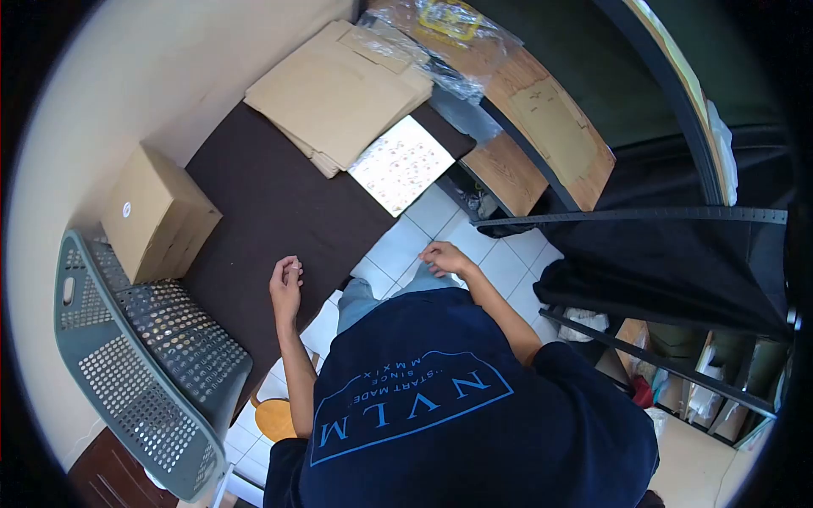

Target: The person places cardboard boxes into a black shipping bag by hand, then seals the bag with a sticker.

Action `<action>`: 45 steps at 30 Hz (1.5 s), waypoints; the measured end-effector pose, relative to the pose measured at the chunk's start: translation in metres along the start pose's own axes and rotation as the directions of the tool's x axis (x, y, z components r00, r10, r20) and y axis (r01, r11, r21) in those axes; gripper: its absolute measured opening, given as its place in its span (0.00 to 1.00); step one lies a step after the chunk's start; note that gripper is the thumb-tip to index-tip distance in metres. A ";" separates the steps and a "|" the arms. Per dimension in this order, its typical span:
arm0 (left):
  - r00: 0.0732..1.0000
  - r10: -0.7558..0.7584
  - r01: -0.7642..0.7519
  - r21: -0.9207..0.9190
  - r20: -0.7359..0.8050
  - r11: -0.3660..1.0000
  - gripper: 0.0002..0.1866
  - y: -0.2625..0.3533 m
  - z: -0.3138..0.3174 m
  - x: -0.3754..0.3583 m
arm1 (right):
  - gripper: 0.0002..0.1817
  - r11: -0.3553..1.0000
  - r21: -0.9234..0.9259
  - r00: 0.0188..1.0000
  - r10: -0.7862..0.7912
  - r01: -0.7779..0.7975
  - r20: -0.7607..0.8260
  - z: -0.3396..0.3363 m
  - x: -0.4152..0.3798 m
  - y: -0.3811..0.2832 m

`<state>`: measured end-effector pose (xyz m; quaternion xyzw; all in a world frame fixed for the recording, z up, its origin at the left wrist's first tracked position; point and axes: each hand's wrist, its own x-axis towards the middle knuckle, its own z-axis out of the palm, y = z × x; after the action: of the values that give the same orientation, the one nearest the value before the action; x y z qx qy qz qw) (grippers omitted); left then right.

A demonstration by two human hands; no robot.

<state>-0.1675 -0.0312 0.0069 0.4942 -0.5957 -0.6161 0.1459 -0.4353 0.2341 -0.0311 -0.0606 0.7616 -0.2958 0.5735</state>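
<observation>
My left hand is over the edge area of the dark cloth-covered table, its fingers loosely curled and nothing visible in them. Above my lap, beside the table, my right hand hangs with relaxed, slightly bent fingers, also holding nothing I can see. A white sheet with a small printed pattern lies at the table's right edge, ahead of both hands. Behind it rests a stack of flat brown cardboard. Neither hand touches these things.
Cardboard boxes stand at the table's left, against the wall. A grey perforated plastic basket is nearer me. Wooden shelves with clear plastic wrap rise at the right. A round yellow-orange stool stands low at left.
</observation>
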 end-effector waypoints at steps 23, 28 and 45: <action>0.993 -0.102 0.105 0.063 -0.054 0.992 0.08 -0.096 0.321 -0.180 | 0.18 0.927 -0.130 0.937 0.348 -0.350 -0.042 -0.285 0.024 0.235; 0.914 -0.405 0.405 0.005 -0.015 0.914 0.08 -0.207 0.280 -0.210 | 0.18 0.964 -0.010 0.962 0.265 -0.266 -0.072 -0.281 0.024 0.234; 0.683 -0.730 0.723 -0.151 0.008 0.674 0.13 -0.241 0.304 -0.288 | 0.34 0.857 -0.048 0.691 0.378 -0.512 -0.616 -0.371 0.144 0.345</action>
<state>-0.1723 0.4288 -0.1396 0.6945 -0.3008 -0.6508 -0.0604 -0.7355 0.5951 -0.2688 0.1595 0.9191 -0.0661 0.3542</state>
